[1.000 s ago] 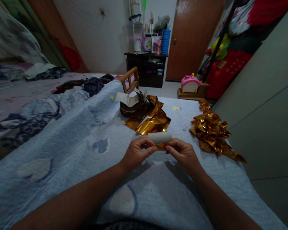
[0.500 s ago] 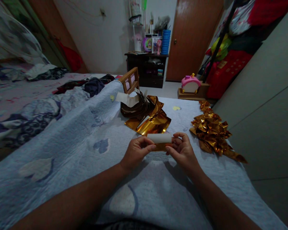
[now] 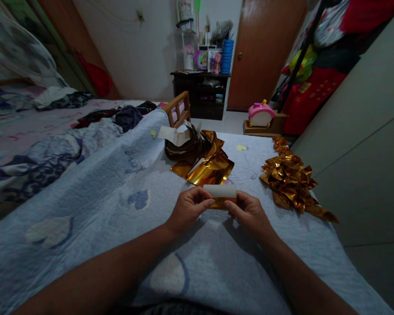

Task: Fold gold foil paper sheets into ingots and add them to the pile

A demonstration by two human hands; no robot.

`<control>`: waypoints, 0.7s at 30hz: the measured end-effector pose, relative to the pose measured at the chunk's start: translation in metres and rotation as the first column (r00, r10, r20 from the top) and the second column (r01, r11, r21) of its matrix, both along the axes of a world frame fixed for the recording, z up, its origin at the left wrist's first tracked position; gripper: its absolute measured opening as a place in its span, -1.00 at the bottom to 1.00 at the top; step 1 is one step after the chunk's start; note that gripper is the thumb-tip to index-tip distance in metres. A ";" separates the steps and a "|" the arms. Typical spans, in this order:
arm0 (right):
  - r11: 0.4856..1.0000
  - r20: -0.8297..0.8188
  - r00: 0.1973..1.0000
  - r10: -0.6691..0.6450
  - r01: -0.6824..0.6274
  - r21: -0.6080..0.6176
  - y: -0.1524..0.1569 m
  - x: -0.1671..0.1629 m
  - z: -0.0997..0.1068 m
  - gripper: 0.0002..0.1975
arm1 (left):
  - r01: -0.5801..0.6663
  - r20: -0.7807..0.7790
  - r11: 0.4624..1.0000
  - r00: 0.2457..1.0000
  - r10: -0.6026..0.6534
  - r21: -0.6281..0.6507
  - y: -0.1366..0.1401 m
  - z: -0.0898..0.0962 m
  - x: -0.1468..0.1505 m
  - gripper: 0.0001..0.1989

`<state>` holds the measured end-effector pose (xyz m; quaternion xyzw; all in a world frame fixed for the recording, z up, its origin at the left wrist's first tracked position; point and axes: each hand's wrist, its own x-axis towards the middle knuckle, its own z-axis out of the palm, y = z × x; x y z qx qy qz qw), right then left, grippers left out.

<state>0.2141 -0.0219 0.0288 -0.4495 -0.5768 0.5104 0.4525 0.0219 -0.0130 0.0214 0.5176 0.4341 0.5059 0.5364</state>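
A sheet of gold foil paper (image 3: 219, 191) with a white back is held up between my two hands, its lower part curled over to show a gold strip. My left hand (image 3: 190, 208) pinches its left end between thumb and fingers. At the right end, my right hand (image 3: 249, 212) grips it the same way, thumb on the gold strip. Just beyond lie loose flat gold sheets (image 3: 213, 170), beside a thick stack of the paper (image 3: 184, 146) with white edges sticking up. Off to the right rests a heap of folded gold foil pieces (image 3: 290, 179).
A pale blue quilt (image 3: 118, 236) with heart patterns covers the surface under my hands. Rumpled clothes and bedding (image 3: 95, 135) lie to the left. Beyond stand a small wooden railing (image 3: 179, 109), a dark cabinet (image 3: 198, 96) and a pink toy (image 3: 261, 114). A pale panel (image 3: 364, 153) borders the right side.
The paper has shifted slightly right and down. My right hand's raised fingers have come down behind the paper's right end. My left hand keeps its pinch.
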 end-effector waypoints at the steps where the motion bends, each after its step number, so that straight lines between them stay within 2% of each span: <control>1: 1.000 -0.001 1.000 -0.001 0.001 0.003 0.000 0.000 0.000 -0.73 | 0.002 0.012 1.000 1.000 -0.002 -0.009 0.000 0.000 0.000 -0.80; 8: 1.000 0.018 1.000 -0.013 0.012 0.014 -0.001 0.000 0.000 -0.80 | 0.047 0.100 0.994 0.994 -0.038 -0.096 0.002 -0.001 0.003 -0.75; 13: 1.000 0.036 0.999 -0.016 0.017 -0.013 0.000 0.000 -0.004 -0.79 | 0.066 0.096 0.987 0.994 -0.052 -0.146 0.003 -0.003 0.003 -0.75; 21: 1.000 0.020 1.000 -0.016 0.017 -0.020 -0.001 -0.001 -0.005 -0.78 | 0.086 0.112 0.984 0.991 -0.068 -0.159 0.004 -0.005 0.003 -0.75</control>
